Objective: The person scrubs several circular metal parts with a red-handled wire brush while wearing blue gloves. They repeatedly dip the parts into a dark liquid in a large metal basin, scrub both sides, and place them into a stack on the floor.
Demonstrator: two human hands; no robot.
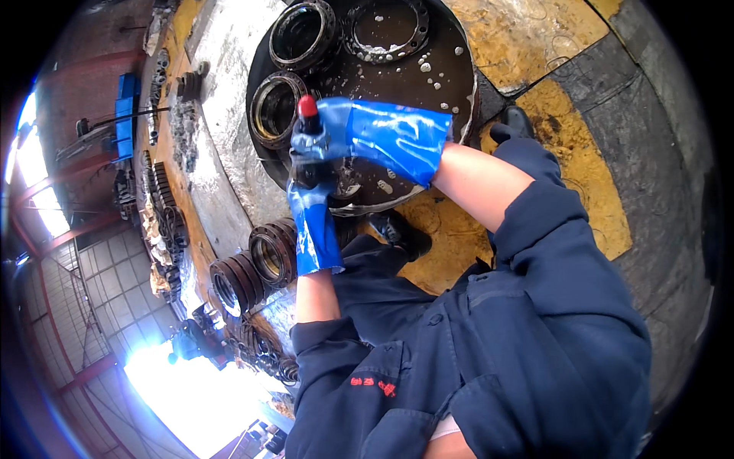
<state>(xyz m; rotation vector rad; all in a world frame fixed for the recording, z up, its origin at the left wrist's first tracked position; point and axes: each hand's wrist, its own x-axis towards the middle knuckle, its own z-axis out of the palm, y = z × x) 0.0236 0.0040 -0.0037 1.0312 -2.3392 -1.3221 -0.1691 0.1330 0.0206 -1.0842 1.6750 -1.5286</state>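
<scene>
Both my hands wear wet blue rubber gloves over a round black wash basin (451, 84) of dark liquid. My right hand (325, 138) is closed around a tool with a red handle end (307, 106), held upright over the basin's near edge. My left hand (310, 195) reaches up from below and grips a dark metal part just under the right hand; the part is mostly hidden by the gloves. Two metal bearing rings (277, 109) stand in the basin to the left of the hands, and a flat ring with bolt holes (386, 30) lies in the liquid.
Two stacks of dark metal rings (256, 268) stand on the floor left of my left forearm. More rusty parts line a row along the left (164, 222). My black shoes (401, 233) rest on a yellow and grey painted floor (566, 130). Bright light comes in at the lower left.
</scene>
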